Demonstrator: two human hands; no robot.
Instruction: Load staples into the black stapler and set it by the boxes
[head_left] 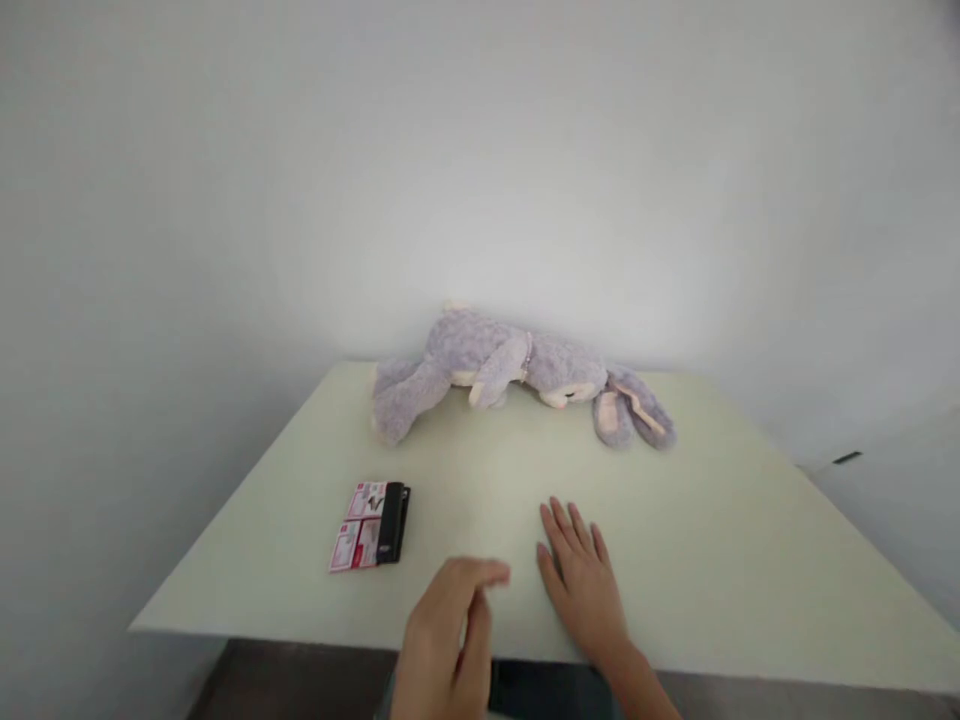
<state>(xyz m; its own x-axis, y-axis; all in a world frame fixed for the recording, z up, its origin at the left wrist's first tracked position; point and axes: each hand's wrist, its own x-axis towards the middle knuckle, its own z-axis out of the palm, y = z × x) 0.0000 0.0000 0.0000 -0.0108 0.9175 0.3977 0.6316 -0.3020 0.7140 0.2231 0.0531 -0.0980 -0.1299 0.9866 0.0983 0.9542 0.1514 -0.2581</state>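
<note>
Right hand (581, 575) lies flat on the pale desk (750, 560), palm down and fingers spread a little, holding nothing; it seems to rest there for support. Left hand (450, 625) hovers at the near edge of the desk, fingers loosely curled and empty, blurred a little. Nearest to it, on the left, lies a small packet with a pink printed card and a black part (371, 526), flat and untouched. Far behind, against the wall, a purple plush rabbit (510, 375) lies on its side, well apart from both hands.
</note>
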